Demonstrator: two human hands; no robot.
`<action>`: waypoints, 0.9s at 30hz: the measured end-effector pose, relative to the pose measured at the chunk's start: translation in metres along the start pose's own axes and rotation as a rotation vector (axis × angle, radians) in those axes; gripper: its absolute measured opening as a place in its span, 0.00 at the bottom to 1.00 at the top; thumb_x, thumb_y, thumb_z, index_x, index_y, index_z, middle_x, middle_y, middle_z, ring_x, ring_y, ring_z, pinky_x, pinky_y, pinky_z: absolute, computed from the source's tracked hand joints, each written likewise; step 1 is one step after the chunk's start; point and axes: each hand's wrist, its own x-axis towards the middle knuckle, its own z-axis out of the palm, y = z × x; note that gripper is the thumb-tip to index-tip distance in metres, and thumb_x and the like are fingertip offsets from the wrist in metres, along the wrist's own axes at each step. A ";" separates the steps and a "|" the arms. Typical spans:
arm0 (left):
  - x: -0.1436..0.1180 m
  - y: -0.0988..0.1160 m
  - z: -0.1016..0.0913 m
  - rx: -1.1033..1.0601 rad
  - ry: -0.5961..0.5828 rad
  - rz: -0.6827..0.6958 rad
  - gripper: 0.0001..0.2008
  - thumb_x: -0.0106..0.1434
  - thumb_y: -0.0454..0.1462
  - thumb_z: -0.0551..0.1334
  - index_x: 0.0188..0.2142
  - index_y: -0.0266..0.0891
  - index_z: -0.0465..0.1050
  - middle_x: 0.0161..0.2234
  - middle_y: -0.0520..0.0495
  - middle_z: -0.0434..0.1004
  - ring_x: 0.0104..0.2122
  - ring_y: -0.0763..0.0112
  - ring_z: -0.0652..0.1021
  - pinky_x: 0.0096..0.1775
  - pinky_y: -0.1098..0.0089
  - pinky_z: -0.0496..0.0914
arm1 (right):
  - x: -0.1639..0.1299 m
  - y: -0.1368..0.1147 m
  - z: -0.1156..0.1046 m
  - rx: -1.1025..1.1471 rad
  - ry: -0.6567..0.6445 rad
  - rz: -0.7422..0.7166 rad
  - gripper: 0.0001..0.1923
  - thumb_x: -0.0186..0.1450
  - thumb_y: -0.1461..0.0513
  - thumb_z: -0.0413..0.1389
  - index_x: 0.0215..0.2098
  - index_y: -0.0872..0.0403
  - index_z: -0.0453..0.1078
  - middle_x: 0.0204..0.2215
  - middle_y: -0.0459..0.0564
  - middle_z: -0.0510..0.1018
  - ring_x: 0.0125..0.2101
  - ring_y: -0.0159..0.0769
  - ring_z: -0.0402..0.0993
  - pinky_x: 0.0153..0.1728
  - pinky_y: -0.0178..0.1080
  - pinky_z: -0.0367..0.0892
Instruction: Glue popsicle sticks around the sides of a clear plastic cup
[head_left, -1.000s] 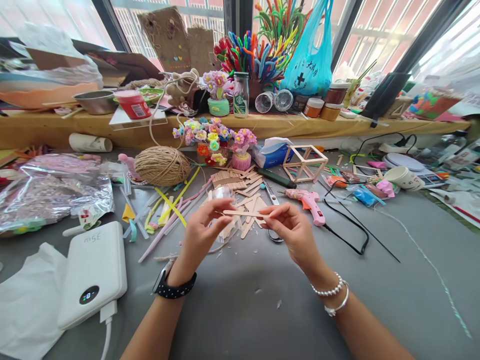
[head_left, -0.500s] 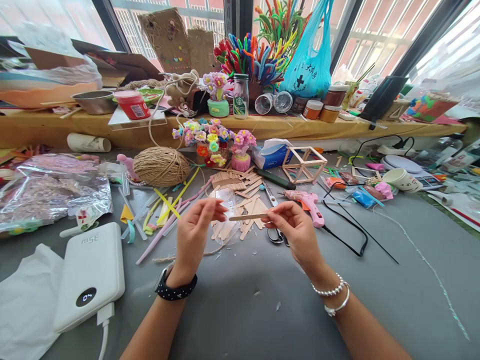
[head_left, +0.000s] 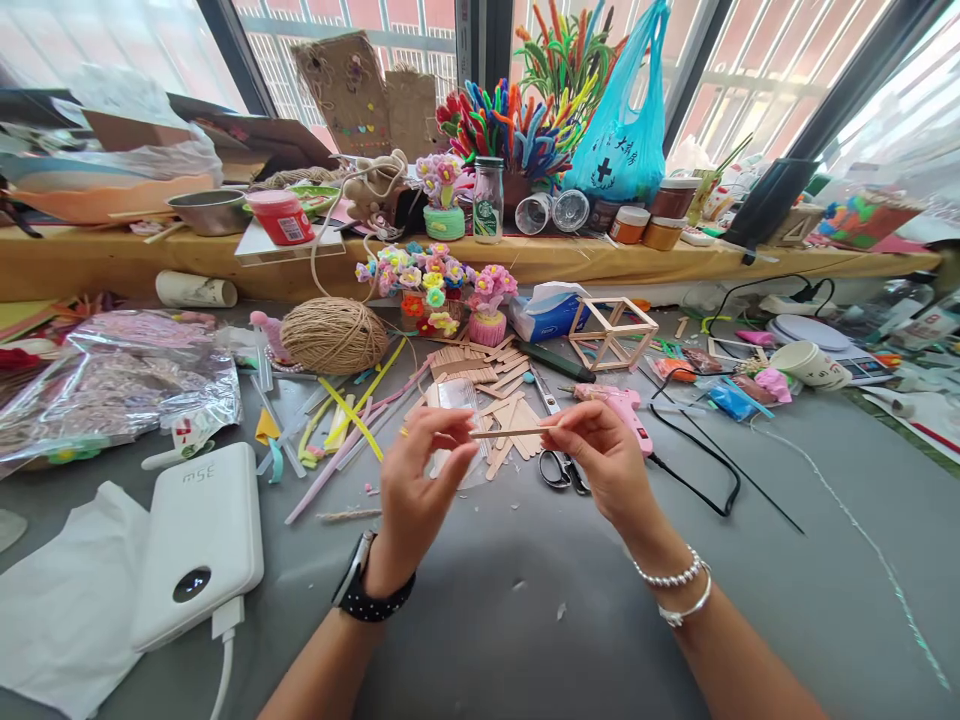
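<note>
I hold a thin wooden craft stick (head_left: 511,433) level between both hands above a grey table (head_left: 480,620). My left hand (head_left: 416,480) pinches its left end and my right hand (head_left: 600,455) pinches its right end. Just behind the stick lies a pile of loose wooden sticks (head_left: 487,395) with a small clear plastic bag (head_left: 454,400). Scissors (head_left: 559,465) lie under my right hand. A pink glue gun (head_left: 622,410) with a black cord rests to the right.
A ball of twine (head_left: 334,335), pipe-cleaner flowers (head_left: 435,285) and a wooden stick cube (head_left: 611,330) stand behind. A white power bank (head_left: 199,545) and tissue lie at the left, a foil bag (head_left: 112,380) beyond. A cluttered shelf (head_left: 480,250) runs along the window.
The stick has turned edge-on between my fingers. Both hands have shifted slightly right in the view as the camera moved, and the scissors are now more exposed.
</note>
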 end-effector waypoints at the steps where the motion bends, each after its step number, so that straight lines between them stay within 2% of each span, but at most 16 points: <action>1: -0.002 0.003 0.003 -0.043 -0.052 -0.052 0.10 0.56 0.40 0.61 0.38 0.40 0.71 0.33 0.48 0.70 0.30 0.72 0.73 0.31 0.72 0.70 | -0.001 -0.001 0.000 -0.017 -0.028 -0.029 0.05 0.55 0.62 0.60 0.28 0.52 0.67 0.29 0.44 0.77 0.28 0.29 0.74 0.31 0.35 0.73; 5: -0.007 0.006 0.012 -0.297 -0.157 -0.323 0.13 0.54 0.42 0.63 0.37 0.38 0.70 0.27 0.50 0.74 0.24 0.73 0.74 0.29 0.70 0.71 | -0.005 -0.003 0.000 -0.075 -0.090 -0.102 0.02 0.57 0.63 0.58 0.27 0.51 0.69 0.30 0.46 0.78 0.30 0.31 0.74 0.31 0.37 0.72; 9: -0.012 0.007 0.021 -0.524 -0.238 -0.459 0.10 0.55 0.42 0.61 0.32 0.36 0.70 0.22 0.52 0.73 0.21 0.74 0.73 0.27 0.71 0.70 | -0.008 -0.006 -0.001 -0.145 -0.168 -0.134 0.03 0.59 0.64 0.56 0.27 0.51 0.70 0.31 0.47 0.79 0.31 0.33 0.75 0.33 0.38 0.72; 12: -0.016 0.008 0.025 -0.542 -0.251 -0.470 0.08 0.55 0.40 0.62 0.30 0.36 0.70 0.22 0.52 0.73 0.21 0.75 0.74 0.28 0.71 0.71 | -0.009 -0.009 -0.002 -0.166 -0.238 -0.151 0.05 0.59 0.65 0.56 0.27 0.50 0.71 0.32 0.47 0.80 0.32 0.32 0.75 0.34 0.38 0.72; 16: -0.019 0.008 0.029 -0.565 -0.213 -0.479 0.08 0.55 0.40 0.63 0.28 0.36 0.70 0.24 0.51 0.74 0.21 0.74 0.74 0.28 0.70 0.71 | -0.009 -0.010 -0.005 -0.169 -0.262 -0.120 0.06 0.59 0.65 0.55 0.27 0.49 0.72 0.32 0.46 0.80 0.33 0.33 0.76 0.34 0.39 0.73; 22: -0.018 0.005 0.031 -0.675 -0.146 -0.603 0.13 0.50 0.44 0.65 0.29 0.36 0.70 0.25 0.51 0.75 0.24 0.73 0.75 0.31 0.69 0.71 | -0.009 -0.010 -0.004 -0.211 -0.296 -0.097 0.07 0.59 0.63 0.55 0.25 0.48 0.73 0.34 0.46 0.80 0.36 0.36 0.75 0.37 0.43 0.72; 24: -0.017 0.004 0.031 -0.650 -0.120 -0.605 0.12 0.52 0.43 0.65 0.30 0.36 0.71 0.25 0.51 0.75 0.25 0.73 0.75 0.33 0.69 0.72 | -0.005 -0.013 -0.007 -0.212 -0.328 -0.074 0.03 0.58 0.62 0.57 0.28 0.48 0.73 0.36 0.47 0.79 0.39 0.37 0.74 0.39 0.44 0.71; 25: -0.017 0.004 0.030 -0.636 -0.107 -0.594 0.11 0.52 0.43 0.64 0.31 0.37 0.71 0.26 0.51 0.75 0.25 0.73 0.75 0.33 0.69 0.72 | -0.002 -0.014 -0.011 -0.202 -0.313 -0.056 0.03 0.57 0.61 0.58 0.30 0.48 0.73 0.37 0.48 0.79 0.40 0.38 0.74 0.39 0.44 0.71; 26: -0.017 0.004 0.030 -0.628 -0.099 -0.579 0.11 0.52 0.43 0.64 0.32 0.37 0.71 0.26 0.51 0.74 0.26 0.73 0.75 0.33 0.69 0.72 | 0.002 -0.015 -0.017 -0.181 -0.262 -0.030 0.09 0.54 0.59 0.60 0.35 0.48 0.72 0.39 0.49 0.78 0.42 0.40 0.72 0.39 0.44 0.71; 27: -0.017 0.004 0.030 -0.627 -0.100 -0.565 0.11 0.53 0.43 0.64 0.32 0.37 0.71 0.26 0.52 0.74 0.26 0.73 0.75 0.33 0.69 0.72 | 0.007 -0.016 -0.025 -0.168 -0.108 -0.011 0.13 0.55 0.57 0.59 0.38 0.49 0.70 0.42 0.50 0.76 0.41 0.40 0.73 0.37 0.44 0.71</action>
